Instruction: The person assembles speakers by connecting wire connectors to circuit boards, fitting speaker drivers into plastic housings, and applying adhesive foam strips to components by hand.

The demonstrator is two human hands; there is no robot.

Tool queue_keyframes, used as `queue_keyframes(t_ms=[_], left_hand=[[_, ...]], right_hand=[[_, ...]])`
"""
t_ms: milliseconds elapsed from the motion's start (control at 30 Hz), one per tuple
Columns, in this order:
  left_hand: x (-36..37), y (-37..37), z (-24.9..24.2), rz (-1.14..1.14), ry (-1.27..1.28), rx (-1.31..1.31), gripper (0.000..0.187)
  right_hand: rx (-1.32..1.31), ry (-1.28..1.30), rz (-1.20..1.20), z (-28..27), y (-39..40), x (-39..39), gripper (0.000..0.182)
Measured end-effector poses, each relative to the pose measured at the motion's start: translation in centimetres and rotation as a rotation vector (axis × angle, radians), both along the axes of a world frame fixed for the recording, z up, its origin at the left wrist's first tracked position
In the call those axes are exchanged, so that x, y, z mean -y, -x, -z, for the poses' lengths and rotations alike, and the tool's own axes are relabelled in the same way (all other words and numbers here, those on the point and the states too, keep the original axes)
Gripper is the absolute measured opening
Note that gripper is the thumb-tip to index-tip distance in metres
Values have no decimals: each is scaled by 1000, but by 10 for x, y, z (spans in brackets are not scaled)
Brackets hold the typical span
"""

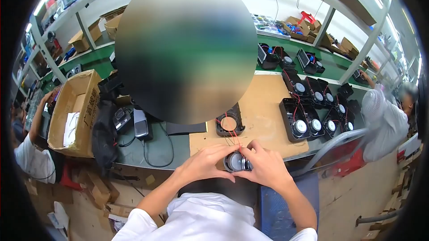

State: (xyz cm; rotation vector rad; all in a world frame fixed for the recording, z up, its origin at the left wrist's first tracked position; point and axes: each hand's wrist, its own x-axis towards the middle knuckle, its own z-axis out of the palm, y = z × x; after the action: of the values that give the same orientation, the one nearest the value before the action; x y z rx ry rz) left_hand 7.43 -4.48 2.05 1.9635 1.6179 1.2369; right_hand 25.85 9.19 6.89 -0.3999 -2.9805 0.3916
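A round silver-and-black speaker (233, 162) is held up in front of my chest, at the near edge of the cardboard sheet. My left hand (206, 162) curves around its left side, thumb below and fingers above. From the right, my right hand (267, 166) grips its edge, where another shiny round part shows, partly hidden by the fingers. Thin red wires (235, 141) run from the speaker up to a black plastic housing (241, 125) with a round opening, lying on the cardboard just beyond my hands.
Several black speaker boxes (293, 127) with wired speakers stand on the right of the cardboard sheet (263, 107). Left are a grey power adapter (141, 125), a black strip (183, 128) and a cardboard box (77, 111). A co-worker (384, 120) sits at right, another person (38, 156) at left. A blurred disc covers the centre.
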Motion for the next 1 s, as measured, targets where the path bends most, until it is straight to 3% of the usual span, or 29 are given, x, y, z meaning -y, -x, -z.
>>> queue_keyframes(t_ms=[100,167,367,433,500,600,767,1000], left_hand=[[1,1,-6,43,33,56,93],[-2,-1,-4,76,-64,-58,94],[-33,-8,3,20,-65,-69,82],[-38,-8,9,-47,-36,-56,78],[-37,-7,25,-86,-34,-56,73],[-31,-6,34,-170,-10,-28,64],[-6,9,35,-237,86,-5,54],[28,23,50,-385,150,68,55]], right_hand=[[2,64,-2,-11,-5,1,68],[-3,92,0,-13,-8,-1,68],[12,69,113,-20,-10,-28,69],[-77,241,134,-23,-19,-41,71],[-84,249,192,-24,-22,-54,70],[-140,82,463,5,-8,-83,63],[77,-265,597,53,41,-118,64],[211,-381,620,59,61,-137,72]])
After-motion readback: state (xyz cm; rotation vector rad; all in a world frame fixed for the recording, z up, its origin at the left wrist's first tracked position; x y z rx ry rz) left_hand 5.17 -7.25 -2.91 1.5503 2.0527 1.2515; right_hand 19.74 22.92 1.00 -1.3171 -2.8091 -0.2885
